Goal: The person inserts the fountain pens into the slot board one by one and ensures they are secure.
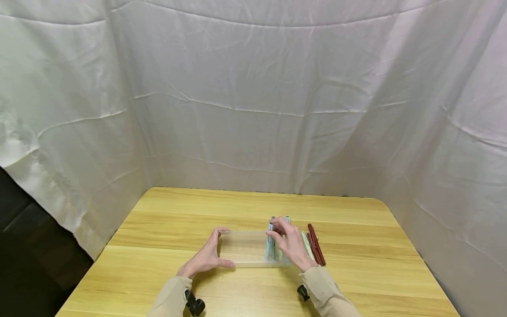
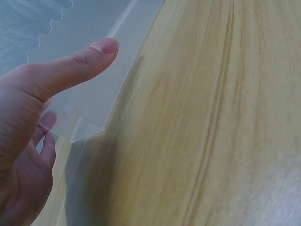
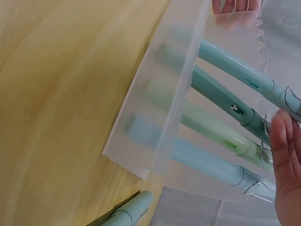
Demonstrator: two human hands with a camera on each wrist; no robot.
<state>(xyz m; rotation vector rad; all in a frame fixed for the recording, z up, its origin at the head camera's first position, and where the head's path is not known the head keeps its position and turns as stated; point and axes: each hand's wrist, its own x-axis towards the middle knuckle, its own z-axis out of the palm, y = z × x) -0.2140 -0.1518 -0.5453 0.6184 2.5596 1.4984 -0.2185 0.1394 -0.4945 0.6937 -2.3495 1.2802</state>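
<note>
My left hand (image 1: pixel 207 257) grips the left end of a frosted clear plastic pen holder (image 1: pixel 249 264), thumb at the front and fingers at the back. In the left wrist view the thumb lies along its wall (image 2: pixel 89 106); a scalloped edge shows. Several capped pens stand slanted side by side toward its right end: a light blue pen (image 3: pixel 235 68), a teal pen (image 3: pixel 218 92), a pale green pen (image 3: pixel 207 122) and another light blue pen (image 3: pixel 202 160). My right hand (image 1: pixel 293 246) pinches the leftmost light blue pen near its clipped cap, partly hiding the others.
Right of the holder, a light green pen (image 1: pixel 307 245) and two dark red pens (image 1: pixel 317 244) lie on the wooden table (image 1: pixel 178 220). Grey-white curtains (image 1: pixel 253 110) surround the table's back and sides.
</note>
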